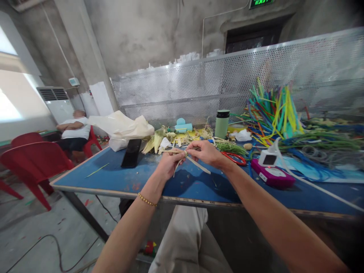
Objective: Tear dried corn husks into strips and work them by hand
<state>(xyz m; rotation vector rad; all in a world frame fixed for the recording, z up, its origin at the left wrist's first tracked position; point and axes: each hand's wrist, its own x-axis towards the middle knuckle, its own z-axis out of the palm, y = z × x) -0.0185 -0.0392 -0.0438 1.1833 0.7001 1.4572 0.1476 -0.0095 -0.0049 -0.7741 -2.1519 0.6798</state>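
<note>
My left hand and my right hand meet above the blue table, fingers pinched close together. Between them they grip pale, flat plant-fibre strips; one end sticks out to the lower right, another hangs below my left fingers, and more reach out to the left. Where the strips cross at my fingertips, the fingers partly cover them. Left of my hands a black phone lies flat. Red-handled scissors rest just right of my right hand.
Behind my hands lie dry husks, a green bottle and a white plastic bag. To the right are colourful strips and a purple box with a white cable. A person sits at far left near red chairs.
</note>
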